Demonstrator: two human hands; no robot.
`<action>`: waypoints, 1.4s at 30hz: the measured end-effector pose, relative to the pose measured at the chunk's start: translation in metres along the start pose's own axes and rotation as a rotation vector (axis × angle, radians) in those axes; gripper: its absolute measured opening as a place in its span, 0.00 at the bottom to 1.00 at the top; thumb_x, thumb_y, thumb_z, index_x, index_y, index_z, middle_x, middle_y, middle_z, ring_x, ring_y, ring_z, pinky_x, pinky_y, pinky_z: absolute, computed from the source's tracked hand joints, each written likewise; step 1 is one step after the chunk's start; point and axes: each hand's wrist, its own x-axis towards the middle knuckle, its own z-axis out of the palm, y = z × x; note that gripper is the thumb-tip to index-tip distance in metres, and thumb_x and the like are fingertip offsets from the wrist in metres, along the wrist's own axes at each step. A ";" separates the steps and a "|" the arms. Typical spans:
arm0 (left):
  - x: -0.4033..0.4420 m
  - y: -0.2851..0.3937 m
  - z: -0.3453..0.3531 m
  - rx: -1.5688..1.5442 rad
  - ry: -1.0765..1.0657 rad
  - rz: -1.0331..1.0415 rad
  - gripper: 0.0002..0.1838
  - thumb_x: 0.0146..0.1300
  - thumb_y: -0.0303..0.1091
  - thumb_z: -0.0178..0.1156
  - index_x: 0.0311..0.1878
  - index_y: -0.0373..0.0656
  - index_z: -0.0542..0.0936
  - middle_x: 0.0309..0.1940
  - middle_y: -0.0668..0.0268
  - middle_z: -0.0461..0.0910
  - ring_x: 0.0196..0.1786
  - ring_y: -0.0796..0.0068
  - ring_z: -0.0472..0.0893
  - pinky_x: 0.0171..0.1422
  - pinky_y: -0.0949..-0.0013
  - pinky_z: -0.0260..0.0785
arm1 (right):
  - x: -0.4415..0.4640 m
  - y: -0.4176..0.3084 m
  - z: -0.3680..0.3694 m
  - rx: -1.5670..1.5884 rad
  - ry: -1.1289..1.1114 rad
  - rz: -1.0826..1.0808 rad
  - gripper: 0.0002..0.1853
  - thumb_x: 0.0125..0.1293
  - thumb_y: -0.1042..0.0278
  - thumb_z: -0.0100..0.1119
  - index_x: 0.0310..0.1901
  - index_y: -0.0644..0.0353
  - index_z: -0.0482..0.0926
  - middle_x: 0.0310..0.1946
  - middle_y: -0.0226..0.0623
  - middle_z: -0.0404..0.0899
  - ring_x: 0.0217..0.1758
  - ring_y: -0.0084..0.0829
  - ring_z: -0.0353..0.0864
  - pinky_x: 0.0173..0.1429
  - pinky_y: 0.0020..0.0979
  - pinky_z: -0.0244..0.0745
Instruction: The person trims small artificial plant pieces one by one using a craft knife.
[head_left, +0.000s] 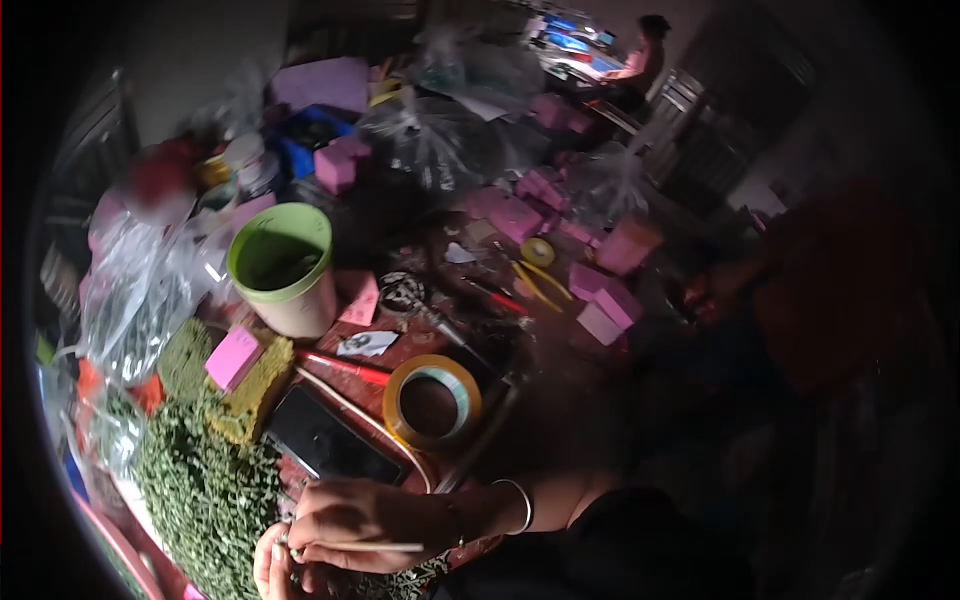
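At the bottom of the view, my right hand [365,522], with a bangle at its wrist, is closed round a thin pale stick [385,547]. The fingertips of my left hand [270,566] pinch together against those of my right; whatever lies between them is too small to make out. A large heap of small green pieces [205,490] lies beside my left hand. Just beyond my hands are a dark phone [330,437] and a roll of yellow-brown tape [432,402]. A red pen [345,367] lies behind the phone.
A green-and-white bucket [283,270] stands beyond the heap. A pink block [234,358] rests on a yellow sponge-like piece [250,405]. Yellow-handled tool [541,285], more pink blocks [605,300] and plastic bags [430,140] lie farther back. Another person [645,62] sits far off.
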 end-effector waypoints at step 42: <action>-0.089 0.081 0.142 -0.236 -0.429 -0.030 0.09 0.63 0.28 0.61 0.46 0.37 0.80 0.32 0.65 0.80 0.20 0.89 0.65 0.23 0.85 0.55 | 0.006 -0.007 -0.005 -0.158 -0.180 -0.085 0.20 0.50 0.75 0.72 0.46 0.62 0.79 0.35 0.33 0.78 0.36 0.33 0.82 0.38 0.32 0.81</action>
